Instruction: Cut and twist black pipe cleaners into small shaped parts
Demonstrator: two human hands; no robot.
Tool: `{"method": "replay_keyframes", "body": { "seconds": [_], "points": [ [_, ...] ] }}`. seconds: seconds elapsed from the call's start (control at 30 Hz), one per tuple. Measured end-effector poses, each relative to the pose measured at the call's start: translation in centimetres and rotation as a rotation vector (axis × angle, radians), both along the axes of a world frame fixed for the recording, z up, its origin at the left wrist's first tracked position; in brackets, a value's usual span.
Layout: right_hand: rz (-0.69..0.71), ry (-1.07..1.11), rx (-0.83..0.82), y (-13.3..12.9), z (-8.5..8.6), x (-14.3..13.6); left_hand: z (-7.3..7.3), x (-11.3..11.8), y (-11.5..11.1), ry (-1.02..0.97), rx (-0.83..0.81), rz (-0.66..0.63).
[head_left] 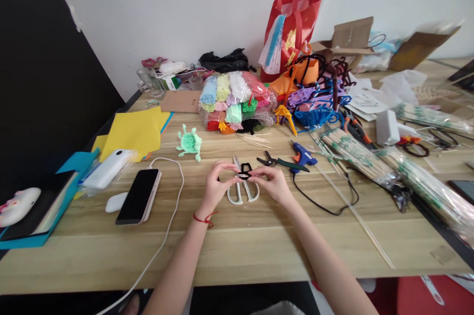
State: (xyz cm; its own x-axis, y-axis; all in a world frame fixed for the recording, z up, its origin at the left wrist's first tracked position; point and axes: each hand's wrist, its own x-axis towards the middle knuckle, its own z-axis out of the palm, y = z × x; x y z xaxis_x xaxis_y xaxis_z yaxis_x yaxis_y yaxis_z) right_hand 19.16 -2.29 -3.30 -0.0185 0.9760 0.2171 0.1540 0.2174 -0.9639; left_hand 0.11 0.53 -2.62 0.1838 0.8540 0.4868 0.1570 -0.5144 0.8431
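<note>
Both hands meet near the middle of the table, holding a small bent black piece (245,174) between them. My left hand (219,180) pinches its left side with thumb and fingers, and a red string bracelet circles that wrist. On the other side my right hand (271,182) grips the piece with its fingertips. White-handled scissors (234,197) lie on the wood just under the hands, blades pointing away. To the right are black pliers with a dark green handle (294,165) and a blue glue gun (305,155). A mint-green fuzzy piece (189,142) sits to the left.
A phone (139,196) and white cable lie left, beside yellow sheets (132,132). Behind are bagged coloured bundles (235,100) and a red bag (291,33). Bundled sticks (361,157), orange-handled pliers (356,129) and a long clear rod (355,214) lie right.
</note>
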Motion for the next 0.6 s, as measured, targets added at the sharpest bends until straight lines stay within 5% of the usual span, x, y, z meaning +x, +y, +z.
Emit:
{"method": "replay_keyframes", "body": {
  "seconds": [0.6],
  "points": [
    [0.033,-0.008,0.12,-0.42,0.51,-0.09,0.2,0.03,-0.11,-0.036,0.007,0.017]
  ]
}}
